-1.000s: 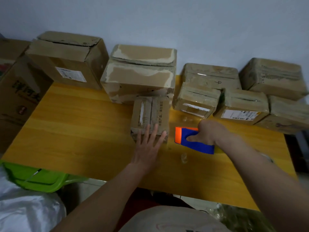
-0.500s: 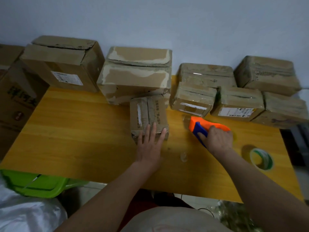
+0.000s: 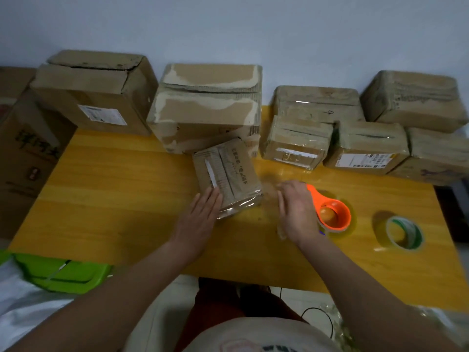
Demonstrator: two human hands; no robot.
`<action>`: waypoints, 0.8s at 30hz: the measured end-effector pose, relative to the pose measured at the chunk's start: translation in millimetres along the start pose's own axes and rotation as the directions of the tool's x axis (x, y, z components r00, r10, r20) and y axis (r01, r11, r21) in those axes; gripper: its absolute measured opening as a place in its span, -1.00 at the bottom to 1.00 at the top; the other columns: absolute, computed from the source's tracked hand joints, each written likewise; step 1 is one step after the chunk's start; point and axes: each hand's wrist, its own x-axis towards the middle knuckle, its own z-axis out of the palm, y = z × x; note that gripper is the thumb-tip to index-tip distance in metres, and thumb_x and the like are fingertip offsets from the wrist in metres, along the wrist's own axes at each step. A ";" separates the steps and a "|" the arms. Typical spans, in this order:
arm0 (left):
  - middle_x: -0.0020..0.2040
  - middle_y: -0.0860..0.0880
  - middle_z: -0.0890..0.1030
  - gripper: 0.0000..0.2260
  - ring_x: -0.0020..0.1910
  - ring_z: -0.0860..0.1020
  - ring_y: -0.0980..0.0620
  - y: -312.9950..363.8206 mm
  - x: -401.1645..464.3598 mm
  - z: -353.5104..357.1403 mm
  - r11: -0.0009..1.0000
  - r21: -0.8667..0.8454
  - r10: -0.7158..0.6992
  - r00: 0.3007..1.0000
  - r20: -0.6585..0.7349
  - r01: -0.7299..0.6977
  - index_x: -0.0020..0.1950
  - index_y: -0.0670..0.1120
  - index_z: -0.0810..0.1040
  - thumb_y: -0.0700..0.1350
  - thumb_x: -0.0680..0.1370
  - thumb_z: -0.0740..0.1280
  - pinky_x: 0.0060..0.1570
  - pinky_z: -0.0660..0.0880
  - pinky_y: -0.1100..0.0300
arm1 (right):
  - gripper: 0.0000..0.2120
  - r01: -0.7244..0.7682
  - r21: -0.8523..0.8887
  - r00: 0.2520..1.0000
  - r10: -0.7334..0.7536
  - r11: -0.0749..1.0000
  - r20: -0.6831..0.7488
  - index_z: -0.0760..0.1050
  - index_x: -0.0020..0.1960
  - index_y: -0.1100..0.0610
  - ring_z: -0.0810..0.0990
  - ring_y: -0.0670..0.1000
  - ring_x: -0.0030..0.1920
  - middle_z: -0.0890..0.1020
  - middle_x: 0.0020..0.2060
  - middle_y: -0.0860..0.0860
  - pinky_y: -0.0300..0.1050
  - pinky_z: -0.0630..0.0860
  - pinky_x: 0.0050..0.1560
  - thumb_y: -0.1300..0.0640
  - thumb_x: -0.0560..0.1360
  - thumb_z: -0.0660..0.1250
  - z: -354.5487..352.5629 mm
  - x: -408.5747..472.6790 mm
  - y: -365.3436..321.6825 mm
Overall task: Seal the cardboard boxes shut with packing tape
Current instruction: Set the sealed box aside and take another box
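item: small cardboard box [image 3: 227, 175], lying flat near the middle of the yellow table [image 3: 114, 199], just in front of the row of bigger boxes [image 3: 206, 107] along the wall.
look: brown and creased, printed text down one flap, a pale torn strip beside the centre seam; a glossy band of clear tape shows over its near edge; turned a little askew to the table edge.
left hand [image 3: 200, 214]: fingers straight and together, pressing flat on the box's near left corner; grips nothing.
right hand [image 3: 295, 212]: fingers loosely spread beside the box, palm down; whether it holds a strand of clear tape cannot be told, as that patch is blurred.
tool: orange tape dispenser [image 3: 330, 212], on the table touching the right hand's outer side.
spare: green-cored tape roll [image 3: 403, 232], well apart to the right.
step, as judged: taping this box's seam.
method advised: keep the flat palm weighting the box so it does not turn; lay tape along the seam, carry it over both edges, rub out bubbles.
risk: tape folding onto itself.
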 end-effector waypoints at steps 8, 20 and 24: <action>0.19 -0.21 0.61 -0.57 0.13 0.61 -0.16 -10.1 -5.3 7.1 0.996 -0.006 0.080 0.915 -0.395 -0.090 0.28 -0.23 0.53 -0.23 0.40 0.33 0.39 0.28 -0.17 | -0.68 0.094 0.017 0.963 -0.095 0.995 0.251 0.47 0.34 0.13 0.32 0.03 0.42 0.48 0.35 0.01 0.00 0.19 0.46 0.16 0.60 0.22 12.6 6.5 -42.0; 0.31 -0.03 0.35 -0.28 0.30 0.31 -0.02 -0.1 30.7 -32.6 0.911 -0.411 -0.076 0.990 -0.119 0.021 0.42 -0.02 0.33 0.24 0.36 0.47 0.31 0.26 0.08 | -0.66 0.156 0.061 0.956 -0.167 0.986 0.239 0.44 0.36 0.07 0.17 0.00 0.50 0.43 0.38 -0.07 -0.02 0.03 0.48 0.13 0.60 0.14 3.0 29.8 -42.5; 0.58 -0.05 -0.21 0.01 0.55 -0.25 -0.07 -27.5 40.4 -22.2 0.957 -0.290 -0.022 1.000 0.016 0.026 0.59 -0.04 -0.12 0.45 0.37 0.26 0.51 -0.21 -0.14 | -0.67 0.399 0.064 0.843 -0.393 0.915 0.367 0.55 0.24 0.13 0.29 0.08 0.46 0.54 0.29 -0.01 0.18 0.25 0.43 0.09 0.56 0.16 14.3 13.0 -45.8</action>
